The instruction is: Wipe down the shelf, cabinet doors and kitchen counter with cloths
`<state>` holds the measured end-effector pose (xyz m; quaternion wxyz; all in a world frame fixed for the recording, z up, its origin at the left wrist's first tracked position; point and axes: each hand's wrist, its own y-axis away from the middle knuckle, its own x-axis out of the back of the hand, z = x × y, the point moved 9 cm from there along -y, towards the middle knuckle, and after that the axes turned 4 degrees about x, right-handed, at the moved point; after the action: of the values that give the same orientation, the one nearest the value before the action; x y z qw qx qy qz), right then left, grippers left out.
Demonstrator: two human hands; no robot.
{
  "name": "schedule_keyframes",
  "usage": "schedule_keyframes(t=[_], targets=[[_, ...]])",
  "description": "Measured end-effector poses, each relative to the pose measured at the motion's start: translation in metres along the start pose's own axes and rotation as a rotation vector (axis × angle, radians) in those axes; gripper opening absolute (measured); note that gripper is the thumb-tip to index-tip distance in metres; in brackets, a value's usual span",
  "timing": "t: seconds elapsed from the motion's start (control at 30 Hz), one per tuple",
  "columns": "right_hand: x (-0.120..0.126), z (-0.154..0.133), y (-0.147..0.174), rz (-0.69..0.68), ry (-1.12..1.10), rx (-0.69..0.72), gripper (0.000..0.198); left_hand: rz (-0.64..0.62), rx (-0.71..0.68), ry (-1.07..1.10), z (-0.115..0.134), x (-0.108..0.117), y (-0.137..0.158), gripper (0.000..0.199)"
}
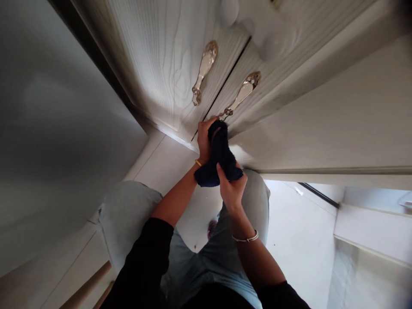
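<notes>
Cloth (222,148) sits mid-frame, right hand (234,189) pinching its lower end; left hand (203,139) is partly behind it, can't tell how it's gripping. I'd keep that pinch snug so nothing snags on the upper-centre handle (243,92).

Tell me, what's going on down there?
A person in black sleeves is handling a dark navy, fuzzy cloth in front of pale wood-grain doors, which look shut. The right hand grips the cloth's lower part, thumb on top. The left hand is at its upper end, close to the lower tip of an ornate gold-coloured handle; I can't tell whether it touches the handle.
</notes>
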<state>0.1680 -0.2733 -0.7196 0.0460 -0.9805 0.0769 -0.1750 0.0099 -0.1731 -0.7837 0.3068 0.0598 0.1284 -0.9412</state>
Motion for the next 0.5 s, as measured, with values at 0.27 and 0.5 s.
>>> schedule_keyframes(t=[0.27, 0.5], targets=[[-0.045, 0.012, 0.014, -0.171, -0.104, -0.019, 0.024, 0.179, -0.236, 0.067, 0.033, 0.064, -0.055, 0.045], [-0.062, -0.016, 0.003, -0.250, -0.014, 0.116, 0.021, 0.148, -0.189, 0.212, 0.033, 0.043, -0.067, 0.038]])
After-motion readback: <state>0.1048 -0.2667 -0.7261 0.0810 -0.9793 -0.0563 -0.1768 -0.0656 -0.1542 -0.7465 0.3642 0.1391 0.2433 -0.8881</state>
